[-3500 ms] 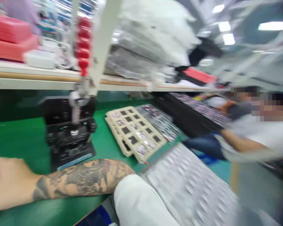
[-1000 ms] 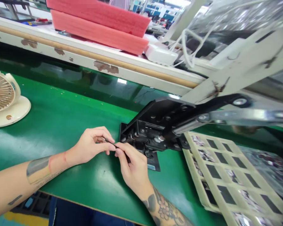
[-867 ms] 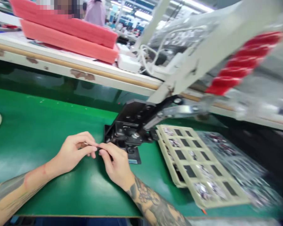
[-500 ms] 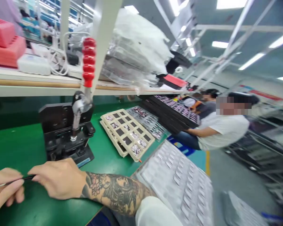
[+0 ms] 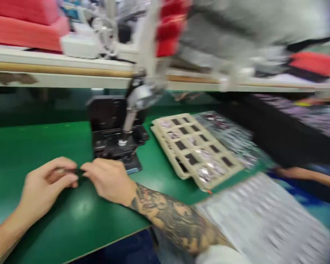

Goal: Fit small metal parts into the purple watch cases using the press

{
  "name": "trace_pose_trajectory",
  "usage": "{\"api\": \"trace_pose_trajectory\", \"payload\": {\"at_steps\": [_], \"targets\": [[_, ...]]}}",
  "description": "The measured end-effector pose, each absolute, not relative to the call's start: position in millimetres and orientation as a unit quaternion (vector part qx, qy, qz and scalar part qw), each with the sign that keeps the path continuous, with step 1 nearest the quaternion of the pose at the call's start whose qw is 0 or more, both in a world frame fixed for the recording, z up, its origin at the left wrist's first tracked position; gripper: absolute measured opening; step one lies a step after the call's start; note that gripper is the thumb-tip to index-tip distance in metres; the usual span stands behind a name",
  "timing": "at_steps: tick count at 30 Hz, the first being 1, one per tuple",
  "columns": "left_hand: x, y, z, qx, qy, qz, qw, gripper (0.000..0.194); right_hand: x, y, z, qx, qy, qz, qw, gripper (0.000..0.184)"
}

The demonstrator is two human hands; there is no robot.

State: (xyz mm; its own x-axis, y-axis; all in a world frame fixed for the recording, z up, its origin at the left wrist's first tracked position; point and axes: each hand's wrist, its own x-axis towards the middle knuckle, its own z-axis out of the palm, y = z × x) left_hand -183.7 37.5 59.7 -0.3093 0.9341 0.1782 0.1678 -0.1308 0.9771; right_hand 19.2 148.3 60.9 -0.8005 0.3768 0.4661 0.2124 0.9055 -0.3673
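Observation:
My left hand (image 5: 45,185) and my right hand (image 5: 108,179) meet over the green bench mat (image 5: 30,146), fingers pinched together on a thin dark strip (image 5: 74,171) held between them. The picture is smeared by motion, so the strip's detail is unclear. Just behind my right hand stands a black lever press (image 5: 114,128) with a red-handled lever (image 5: 172,25) raised above it.
A beige compartment tray (image 5: 195,148) with small parts lies right of the press, clear blister trays (image 5: 231,135) beyond it. A pale blurred tray (image 5: 264,223) sits at lower right. A shelf (image 5: 57,69) above carries red foam blocks (image 5: 24,25). Another person's forearm (image 5: 305,175) shows at right.
The view has swung back left and down from the room and seated people to the bench. Both hands stay pinched on the thin strip in front of the press.

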Motion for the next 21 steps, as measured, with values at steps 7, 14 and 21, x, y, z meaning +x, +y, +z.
{"api": "trace_pose_trajectory", "payload": {"at_steps": [7, 14, 21], "targets": [[-174.4, 45.8, 63.8, 0.404, 0.550, 0.612, 0.400, 0.025, 18.0, 161.3, 44.9, -0.122, -0.916, 0.210, 0.318, 0.029], [-171.3, 52.7, 55.3, 0.361, 0.470, 0.643, 0.484, 0.034, 18.3, 166.8, 41.7, -0.095, -0.907, 0.190, 0.363, 0.023], [-164.3, 56.0, 52.7, 0.326, 0.495, 0.653, 0.472, 0.036, 20.4, 170.2, 44.6, -0.055, -0.901, 0.183, 0.390, 0.033]]}}
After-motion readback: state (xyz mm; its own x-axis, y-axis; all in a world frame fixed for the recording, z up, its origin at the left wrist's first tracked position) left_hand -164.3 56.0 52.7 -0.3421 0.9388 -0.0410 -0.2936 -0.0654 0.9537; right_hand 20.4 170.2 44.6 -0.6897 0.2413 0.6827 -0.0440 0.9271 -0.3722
